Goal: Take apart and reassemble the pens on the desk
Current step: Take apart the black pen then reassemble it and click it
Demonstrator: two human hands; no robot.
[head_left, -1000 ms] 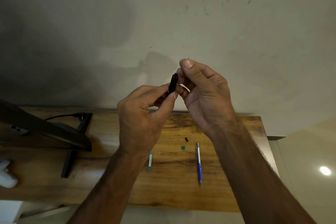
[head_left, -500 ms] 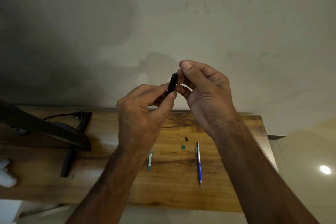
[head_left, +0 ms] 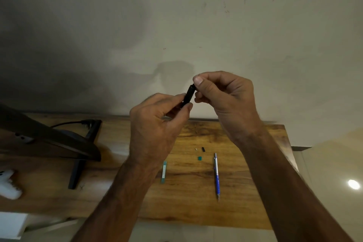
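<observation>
I hold a black pen barrel (head_left: 188, 95) up in front of the wall, above the wooden desk (head_left: 196, 198). My left hand (head_left: 157, 125) pinches its lower part between thumb and fingers. My right hand (head_left: 225, 102) pinches the barrel's top end with thumb and forefinger. On the desk lie a blue and silver pen (head_left: 216, 176), a teal slim case (head_left: 164, 171), a small teal piece (head_left: 199, 158), a tiny black piece (head_left: 203, 149) and a tiny white piece (head_left: 196, 149).
A dark monitor (head_left: 39, 139) on a black stand (head_left: 76, 173) fills the desk's left part, with a cable (head_left: 66, 123) behind it. A white object (head_left: 8, 184) lies at the far left. The desk's right edge (head_left: 290, 151) borders a pale floor.
Both hands with the black barrel have sunk slightly in the view. The grip of each hand looks the same. Parts on the desk have not moved.
</observation>
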